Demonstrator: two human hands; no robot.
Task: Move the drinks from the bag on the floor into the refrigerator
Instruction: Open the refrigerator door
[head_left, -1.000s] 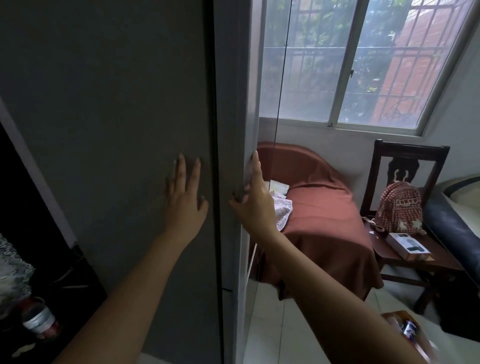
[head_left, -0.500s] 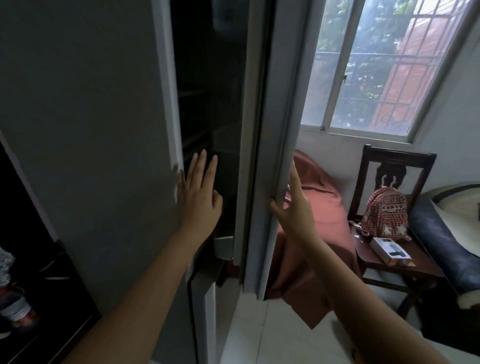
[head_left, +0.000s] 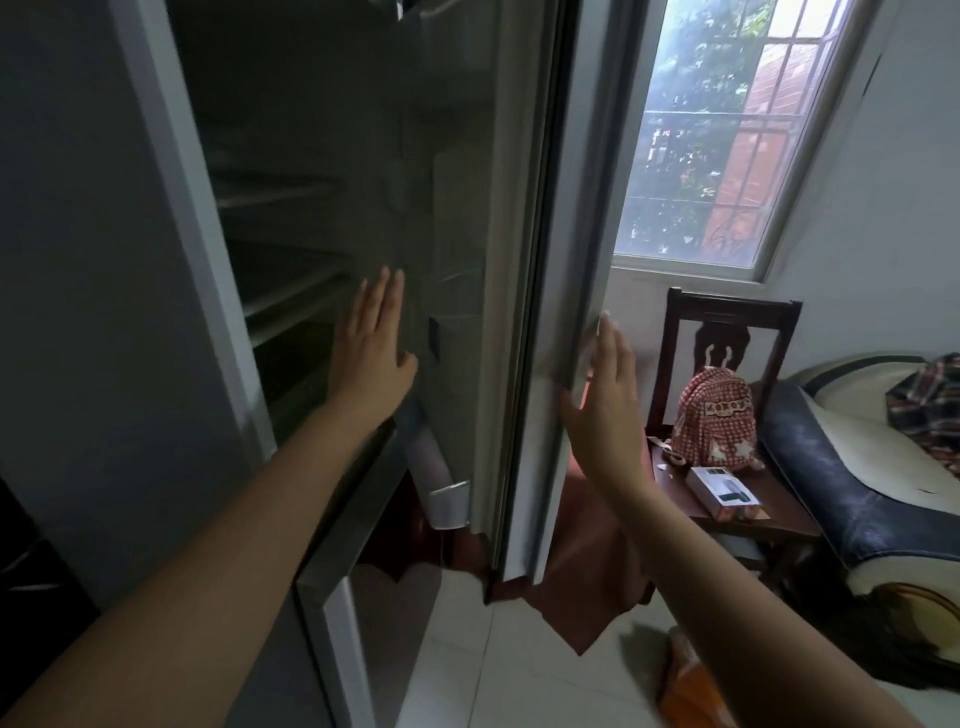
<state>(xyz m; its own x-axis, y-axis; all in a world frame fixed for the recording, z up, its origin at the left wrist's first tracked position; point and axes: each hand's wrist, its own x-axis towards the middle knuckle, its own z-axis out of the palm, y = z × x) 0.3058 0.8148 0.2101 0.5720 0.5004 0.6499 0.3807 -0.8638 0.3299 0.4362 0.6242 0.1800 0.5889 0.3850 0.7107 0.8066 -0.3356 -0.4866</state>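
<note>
The grey refrigerator (head_left: 104, 312) fills the left of the view, its interior dark with several bare shelves (head_left: 280, 280). Its door (head_left: 550, 260) stands swung out to the right. My right hand (head_left: 605, 395) lies flat against the door's outer edge, fingers straight and apart. My left hand (head_left: 374, 348) hovers open in front of the open compartment, holding nothing. An orange bag (head_left: 691, 680) lies blurred on the floor at the bottom, partly behind my right forearm. No drinks show.
A dark wooden chair (head_left: 727, 322) to the right holds a red patterned backpack (head_left: 714, 415) and a small box (head_left: 722, 491). A dark sofa (head_left: 841, 467) sits at far right. A rust-red cloth (head_left: 587, 582) hangs behind the door. White tiled floor (head_left: 467, 649) below.
The refrigerator door has swung from shut to wide open, pushed rightward by my right hand. My left hand has come off the door front and now hovers before the open compartment.
</note>
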